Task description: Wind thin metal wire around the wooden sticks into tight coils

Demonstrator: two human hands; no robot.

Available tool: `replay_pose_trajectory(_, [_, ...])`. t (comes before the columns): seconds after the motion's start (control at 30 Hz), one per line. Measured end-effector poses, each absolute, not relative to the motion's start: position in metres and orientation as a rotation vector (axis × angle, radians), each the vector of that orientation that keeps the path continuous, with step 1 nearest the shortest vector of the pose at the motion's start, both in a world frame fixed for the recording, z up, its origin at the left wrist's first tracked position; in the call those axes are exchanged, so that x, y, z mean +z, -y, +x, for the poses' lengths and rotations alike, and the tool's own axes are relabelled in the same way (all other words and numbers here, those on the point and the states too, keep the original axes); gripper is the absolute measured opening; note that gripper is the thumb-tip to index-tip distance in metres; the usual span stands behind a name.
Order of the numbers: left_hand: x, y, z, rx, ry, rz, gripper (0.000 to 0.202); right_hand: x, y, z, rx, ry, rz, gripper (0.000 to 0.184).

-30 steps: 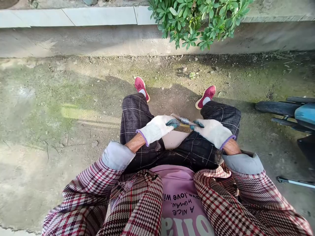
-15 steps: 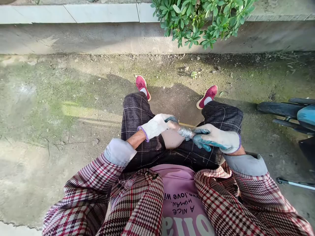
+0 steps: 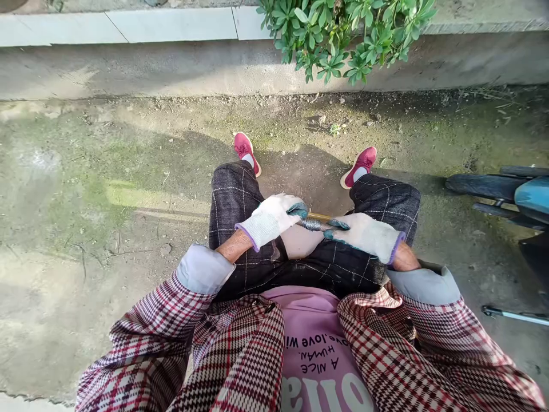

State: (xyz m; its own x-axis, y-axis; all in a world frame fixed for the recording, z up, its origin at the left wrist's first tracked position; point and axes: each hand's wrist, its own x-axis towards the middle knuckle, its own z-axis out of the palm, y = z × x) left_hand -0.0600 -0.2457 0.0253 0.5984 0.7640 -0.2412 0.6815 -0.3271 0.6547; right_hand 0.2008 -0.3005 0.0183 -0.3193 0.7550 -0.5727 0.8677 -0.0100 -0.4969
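Note:
Both my hands wear white knit gloves with teal-coated palms and purple cuffs, and they meet above my lap. My left hand (image 3: pixel 278 216) is closed on one end of a short rod wrapped in silvery wire (image 3: pixel 311 225). The fingers of my right hand (image 3: pixel 366 233) close around its other end, thumb on top and a fingertip below. Just beyond the wrapping, a thin yellowish stick (image 3: pixel 318 217) spans the gap between the hands; which hand holds it I cannot tell. Below them a pale beige surface (image 3: pixel 300 243) shows between my thighs.
My feet in red shoes (image 3: pixel 245 150) rest on the dirt ground (image 3: pixel 128 171). Ahead stands a low concrete wall (image 3: pixel 171 68) with a leafy green bush (image 3: pixel 338 34) hanging over it. A dark wheel with a blue body (image 3: pixel 484 190) is at the right, near a thin metal bar (image 3: pixel 514 316).
My right hand has turned and its spread fingers have closed around the end of the wire-wrapped rod. My left hand has moved only slightly. More of the yellowish stick shows.

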Motion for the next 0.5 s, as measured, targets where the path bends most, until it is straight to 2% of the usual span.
replay_pose_trajectory(0.13, [0.029,0.248,-0.057,0.103,-1.140,2.129,0.024,0.019,0.295,0.199,-1.039,-2.052,1.876,0.024])
replay_pose_trajectory(0.2, [0.027,0.250,-0.057,0.142,-1.152,2.047,0.026,0.021,0.294,0.200,-1.134,-2.034,2.031,0.024])
replay_pose_trajectory(0.3, [0.019,0.252,-0.057,0.256,-1.107,1.822,0.026,0.029,0.297,0.204,-1.765,-1.841,2.192,0.035])
replay_pose_trajectory(0.37, [0.012,0.251,-0.057,0.312,-1.033,1.657,0.024,0.034,0.301,0.207,-2.212,-1.632,2.136,0.045])
replay_pose_trajectory(0.43, [0.006,0.248,-0.058,0.335,-0.993,1.539,0.022,0.039,0.303,0.209,-2.482,-1.542,1.986,0.051])
replay_pose_trajectory(0.5, [0.002,0.244,-0.060,0.343,-1.003,1.477,0.019,0.044,0.305,0.211,-2.611,-1.567,1.779,0.056])
